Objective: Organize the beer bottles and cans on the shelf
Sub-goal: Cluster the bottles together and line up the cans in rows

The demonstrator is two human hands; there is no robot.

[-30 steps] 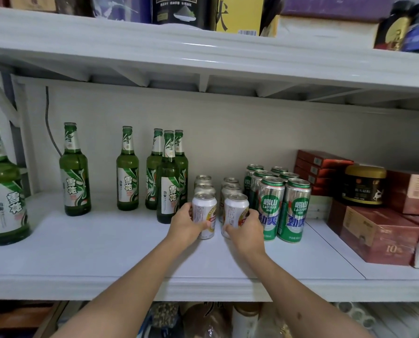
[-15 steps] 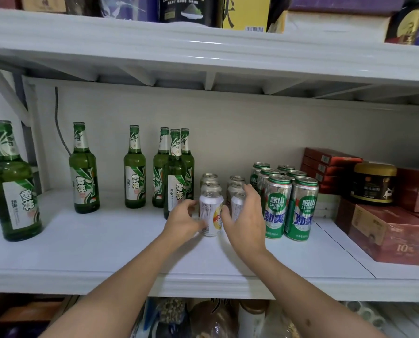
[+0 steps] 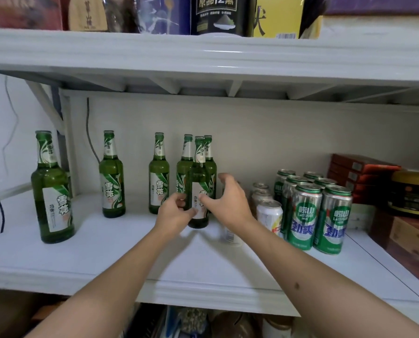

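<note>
Reaching over the front edge of the white shelf (image 3: pixel 57 259), both bare hands meet at the front bottle (image 3: pixel 199 191) of a clump of three green bottles near the middle of the shelf.

Head view, the only one. Left hand (image 3: pixel 175 215): fingers curled narrow around the lower body of the front bottle, touching its label; whether the grip is complete cannot be told because of blur. Right hand (image 3: pixel 228 203): fingers spread wide, palm toward the same bottle from its right side, thumb at the label, nothing enclosed.

Bottles: all upright, capped, green glass with white labels. Liquid level cannot be told. One stands near the left end (image 3: pixel 52 191), a second (image 3: pixel 112 176) and a third (image 3: pixel 159 176) stand apart along the back, then the clump of three.

Cans: short white cans (image 3: pixel 269 215) stand in a file just right of the right hand, tops sealed; one more is partly hidden behind the right wrist. Tall green cans (image 3: pixel 304 215) stand in two files beside them, touching one another, reaching toward the back wall, tops sealed.

Right end of shelf: red boxes (image 3: pixel 359 172) stacked at the back, a dark jar with yellow lid (image 3: pixel 413 191), brown cartons (image 3: pixel 408 240) at the front. Contents not visible.
</note>
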